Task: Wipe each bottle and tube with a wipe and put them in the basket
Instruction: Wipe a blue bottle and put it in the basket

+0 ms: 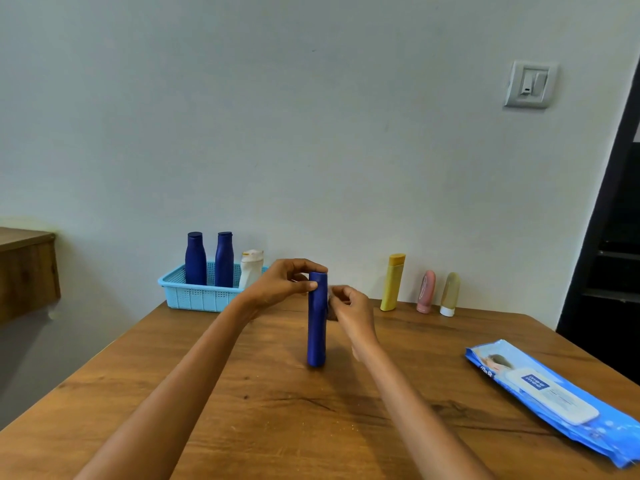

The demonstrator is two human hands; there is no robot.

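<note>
A tall blue bottle [317, 327] stands upright on the wooden table [242, 393] at the centre. My left hand [282, 284] grips its top between thumb and fingers. My right hand [349, 306] sits just right of the bottle with fingers curled; something small and dark shows at its fingertips, but I cannot make out what. The light blue basket [194, 296] at the back left holds two dark blue bottles [195, 259] [224, 259] and a white bottle [251, 268].
A yellow bottle [393, 282], a pink tube [426, 292] and a beige tube [449, 294] stand along the wall at the back right. A blue wipes pack [554, 393] lies at the table's right edge. A wooden ledge [24, 268] juts in from the left.
</note>
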